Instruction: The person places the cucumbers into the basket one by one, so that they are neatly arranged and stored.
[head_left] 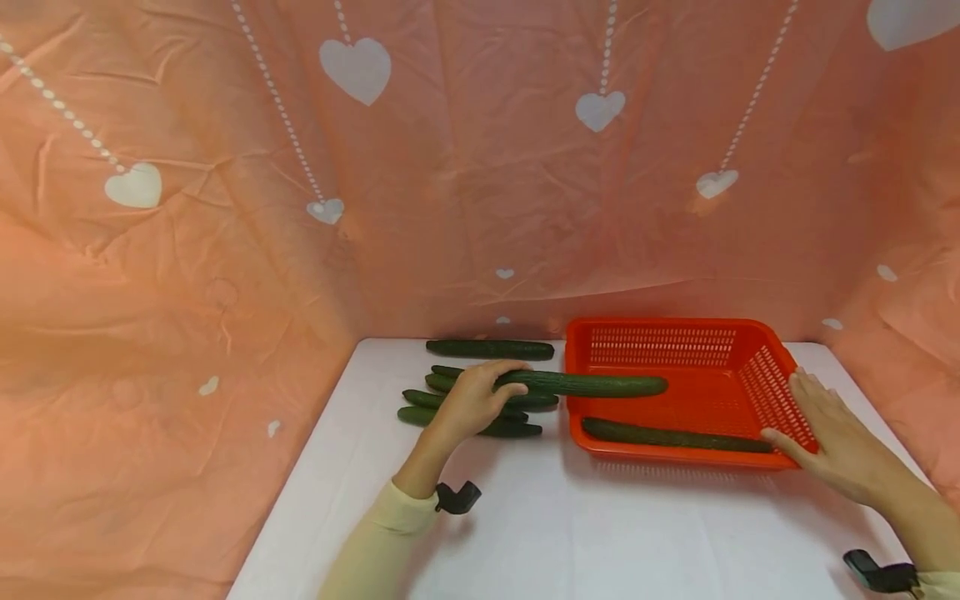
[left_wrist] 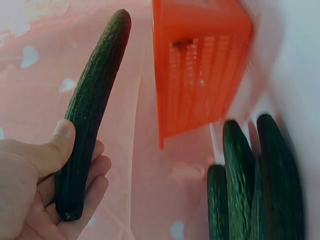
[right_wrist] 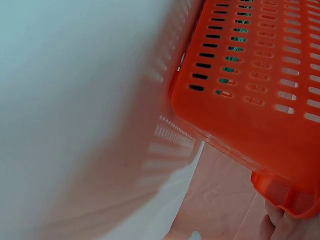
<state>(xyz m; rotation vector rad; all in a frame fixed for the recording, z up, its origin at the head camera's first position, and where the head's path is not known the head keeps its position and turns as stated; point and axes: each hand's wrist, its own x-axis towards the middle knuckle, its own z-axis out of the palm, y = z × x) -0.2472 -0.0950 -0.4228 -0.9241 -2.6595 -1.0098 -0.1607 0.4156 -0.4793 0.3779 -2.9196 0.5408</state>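
Observation:
My left hand (head_left: 476,402) holds a long dark green cucumber (head_left: 592,385) near one end, the thumb on one side and fingers curled on the other. Its far end reaches over the left part of the red plastic basket (head_left: 678,326). In the left wrist view the same cucumber (left_wrist: 95,95) is seen nearly whole, beside the basket's slotted wall (left_wrist: 192,80). Another cucumber (head_left: 675,437) lies inside the basket along its near wall. My right hand (head_left: 847,446) rests at the basket's right rim, fingers extended and thumb spread. Only fingertips (right_wrist: 280,222) show below the rim in the right wrist view.
Several cucumbers (head_left: 420,416) lie side by side left of the basket, partly hidden by my left hand. One more cucumber (head_left: 491,349) lies behind them near the back edge. A white table (head_left: 525,525) carries everything, with pink heart-patterned cloth (head_left: 480,208) around it.

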